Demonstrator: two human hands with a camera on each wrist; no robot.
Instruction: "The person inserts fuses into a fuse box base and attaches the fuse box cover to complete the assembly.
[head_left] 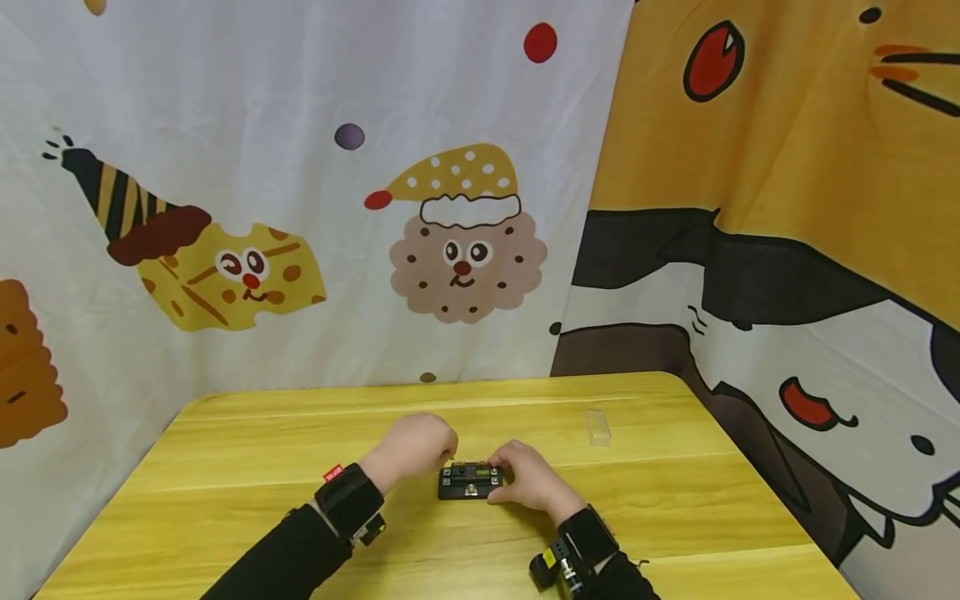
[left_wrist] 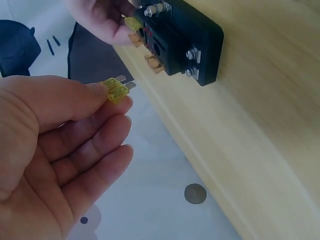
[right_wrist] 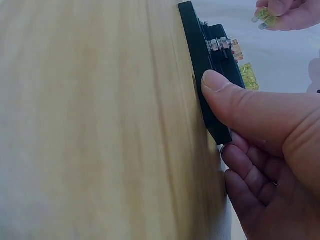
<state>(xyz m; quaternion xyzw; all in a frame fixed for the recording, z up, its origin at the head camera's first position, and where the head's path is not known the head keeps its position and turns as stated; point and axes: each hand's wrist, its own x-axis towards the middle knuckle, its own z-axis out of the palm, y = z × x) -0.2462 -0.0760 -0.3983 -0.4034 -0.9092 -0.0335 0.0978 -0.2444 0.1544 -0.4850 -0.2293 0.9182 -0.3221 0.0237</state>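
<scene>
A black fuse block (head_left: 471, 492) with metal screw terminals lies on the table in the head view. My left hand (head_left: 416, 446) pinches a yellow blade fuse (left_wrist: 117, 91) between thumb and index finger, beside the block's left end. Its two metal prongs point away from the fingertips, toward the block in the left wrist view. My right hand (head_left: 528, 477) grips the block's right end, thumb along the near side. Seated in the block are another yellow fuse (right_wrist: 249, 77) and orange fuses (left_wrist: 154, 63).
A small clear plastic box (head_left: 597, 427) sits farther back on the right of the wooden table (head_left: 300, 425). Behind the table hangs a printed cloth (head_left: 285, 100) with cartoon figures, and another covers the right side.
</scene>
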